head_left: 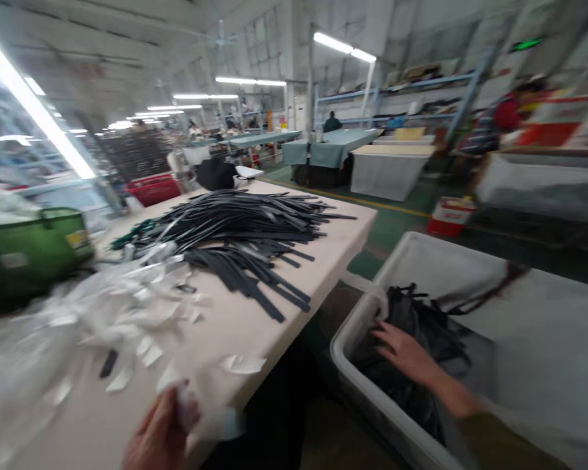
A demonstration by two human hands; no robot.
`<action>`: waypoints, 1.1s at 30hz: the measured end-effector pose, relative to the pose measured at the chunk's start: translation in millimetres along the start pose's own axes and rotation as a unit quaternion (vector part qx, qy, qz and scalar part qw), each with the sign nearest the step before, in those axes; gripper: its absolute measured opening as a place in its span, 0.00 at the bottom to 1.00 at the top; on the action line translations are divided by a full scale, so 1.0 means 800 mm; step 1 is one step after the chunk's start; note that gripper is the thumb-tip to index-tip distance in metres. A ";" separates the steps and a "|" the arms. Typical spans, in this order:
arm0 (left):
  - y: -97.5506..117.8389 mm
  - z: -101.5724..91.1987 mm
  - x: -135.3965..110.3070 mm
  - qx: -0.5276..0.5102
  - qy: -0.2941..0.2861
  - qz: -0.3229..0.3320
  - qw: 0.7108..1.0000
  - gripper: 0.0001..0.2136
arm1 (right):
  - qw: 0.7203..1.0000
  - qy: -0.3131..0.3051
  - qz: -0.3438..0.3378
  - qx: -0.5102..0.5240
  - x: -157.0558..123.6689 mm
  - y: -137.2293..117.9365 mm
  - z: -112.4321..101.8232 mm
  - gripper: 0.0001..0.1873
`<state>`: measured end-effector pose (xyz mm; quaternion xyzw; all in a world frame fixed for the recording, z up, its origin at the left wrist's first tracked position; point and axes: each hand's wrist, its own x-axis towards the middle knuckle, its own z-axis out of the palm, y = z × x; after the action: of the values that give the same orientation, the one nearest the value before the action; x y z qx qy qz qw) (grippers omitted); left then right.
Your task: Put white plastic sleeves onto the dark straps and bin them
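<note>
My right hand (406, 353) reaches into a white plastic bin (353, 326) at my right, fingers spread over a heap of black material (421, 326) inside it. My left hand (161, 436) is at the near edge of the beige table (235, 320), fingers closed on a white scrap of paper (215, 421). A pile of long black strips (245, 235) lies across the middle of the table. White paper scraps (127, 313) are scattered over the table's near left part.
A green crate (29, 251) stands at the left and a red basket (153, 189) behind the table. Other worktables (333, 147) and shelving fill the hall. A person in red (507, 121) stands at the far right; another person (331, 123) sits far back.
</note>
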<state>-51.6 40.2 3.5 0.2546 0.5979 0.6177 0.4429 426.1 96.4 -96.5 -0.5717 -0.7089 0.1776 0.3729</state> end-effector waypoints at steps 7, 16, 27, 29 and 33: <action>0.004 0.042 -0.032 0.052 -0.170 0.060 0.982 0.19 | 0.942 -0.240 -0.018 0.234 0.072 -0.223 0.056 0.23; -0.010 0.029 -0.047 0.028 -0.223 0.017 0.974 0.17 | 0.860 -0.359 -0.052 0.358 0.105 -0.388 0.191 0.22; -0.056 -0.025 -0.057 -0.094 -0.103 -0.084 0.987 0.19 | 0.841 -0.314 -0.100 0.430 0.204 -0.424 0.242 0.27; -0.064 -0.033 -0.063 -0.098 -0.092 -0.083 0.987 0.19 | 0.841 -0.302 -0.090 0.440 0.217 -0.421 0.246 0.28; -0.067 -0.047 -0.073 -0.088 -0.084 -0.075 0.990 0.19 | 0.845 -0.301 -0.093 0.433 0.233 -0.419 0.253 0.28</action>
<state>-42.3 -34.1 -41.3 0.2203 0.5193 0.6096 0.5570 37.7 212.4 58.0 -0.2023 -0.6869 0.5945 0.3657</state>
